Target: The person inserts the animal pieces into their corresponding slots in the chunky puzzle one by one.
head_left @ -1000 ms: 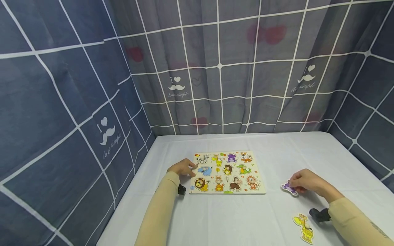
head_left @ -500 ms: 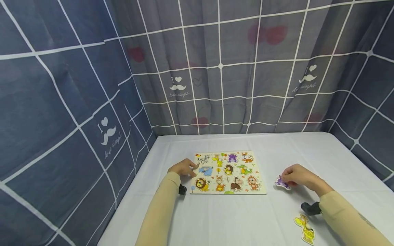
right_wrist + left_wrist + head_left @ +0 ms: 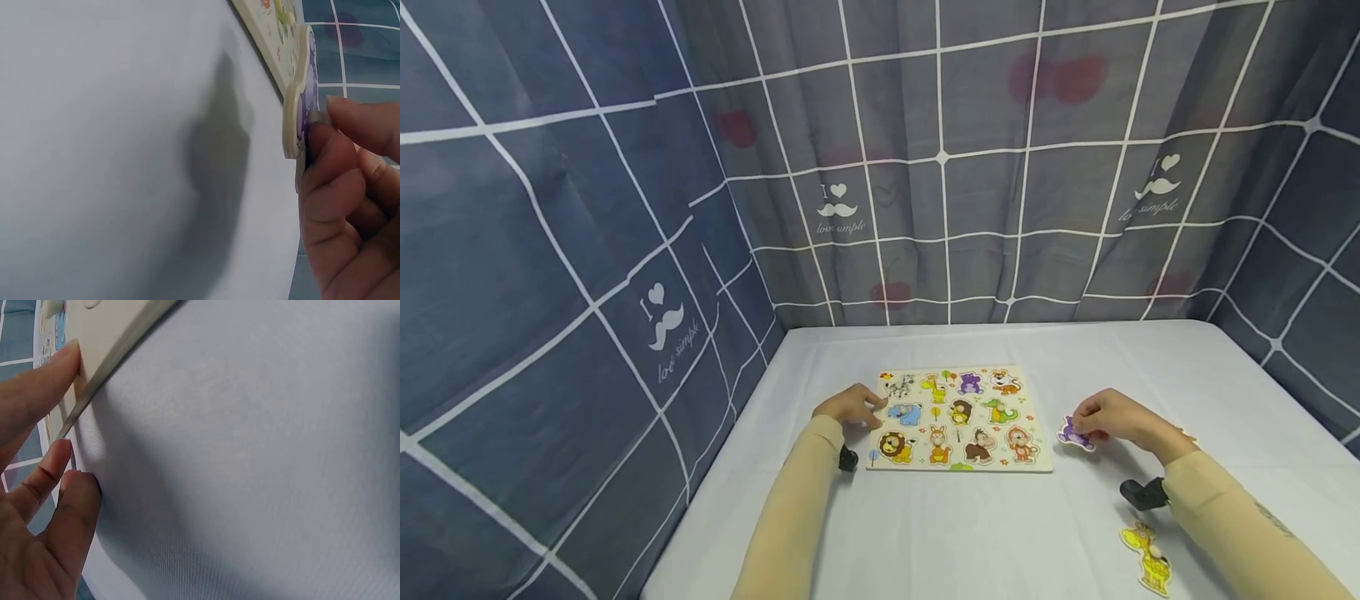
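My left hand (image 3: 850, 406) rests at the left edge of a wooden animal puzzle board (image 3: 1039, 463). In the left wrist view its thumb (image 3: 62, 365) lies over the board's face, with fingertips close to the edge. The board shows several animals, among them a lion, a zebra and an elephant. To the right of the board, my right hand (image 3: 1120, 418) pinches a purple hippo puzzle piece (image 3: 1067, 433) by its small knob. In the right wrist view the piece (image 3: 292, 119) is held tilted above the cloth, its shadow apart from it; the knob is mostly hidden by fingers.
A yellow giraffe piece (image 3: 1152, 562) lies on the white tablecloth (image 3: 970, 533) near the right forearm. Part of an orange-edged thing (image 3: 1187, 434) shows behind the right wrist. Grey-blue checked curtains (image 3: 970, 200) stand behind and on both sides.
My right hand has carried the hippo piece leftward and slightly away from me, closer to the board. The left hand has stayed at the board's edge. The view has shifted slightly.
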The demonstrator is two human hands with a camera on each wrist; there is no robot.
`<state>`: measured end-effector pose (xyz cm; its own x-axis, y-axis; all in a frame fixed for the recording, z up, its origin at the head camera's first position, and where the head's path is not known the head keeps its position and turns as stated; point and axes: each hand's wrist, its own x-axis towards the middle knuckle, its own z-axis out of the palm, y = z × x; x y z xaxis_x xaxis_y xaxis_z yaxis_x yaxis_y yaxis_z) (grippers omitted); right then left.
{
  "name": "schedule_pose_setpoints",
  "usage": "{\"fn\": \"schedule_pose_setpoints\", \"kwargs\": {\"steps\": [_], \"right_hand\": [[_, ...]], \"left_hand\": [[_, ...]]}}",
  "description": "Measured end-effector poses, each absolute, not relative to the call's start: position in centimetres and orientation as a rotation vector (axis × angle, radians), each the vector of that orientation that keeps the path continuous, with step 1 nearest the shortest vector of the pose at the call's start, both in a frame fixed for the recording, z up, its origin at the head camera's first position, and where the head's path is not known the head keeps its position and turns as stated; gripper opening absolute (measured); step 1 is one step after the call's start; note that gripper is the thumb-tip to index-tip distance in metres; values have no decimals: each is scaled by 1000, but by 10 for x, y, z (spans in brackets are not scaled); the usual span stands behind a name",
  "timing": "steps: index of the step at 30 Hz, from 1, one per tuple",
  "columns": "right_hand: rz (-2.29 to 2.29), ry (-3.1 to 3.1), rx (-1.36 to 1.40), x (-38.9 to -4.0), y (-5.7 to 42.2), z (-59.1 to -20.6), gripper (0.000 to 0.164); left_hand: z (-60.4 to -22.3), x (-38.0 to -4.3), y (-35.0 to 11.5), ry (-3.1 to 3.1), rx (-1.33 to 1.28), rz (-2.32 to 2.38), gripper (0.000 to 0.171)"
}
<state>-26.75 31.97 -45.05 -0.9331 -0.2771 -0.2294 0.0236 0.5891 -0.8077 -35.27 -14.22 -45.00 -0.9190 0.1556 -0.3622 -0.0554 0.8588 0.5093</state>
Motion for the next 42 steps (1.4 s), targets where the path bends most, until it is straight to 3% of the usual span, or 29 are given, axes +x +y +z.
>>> {"fn": "schedule_pose_setpoints", "kwargs": {"steps": [42], "right_hand": [[-1310, 2504, -216, -322, 252, -436, 10]], "left_hand": [[-449, -349, -147, 2643, 97, 767, 54]]}}
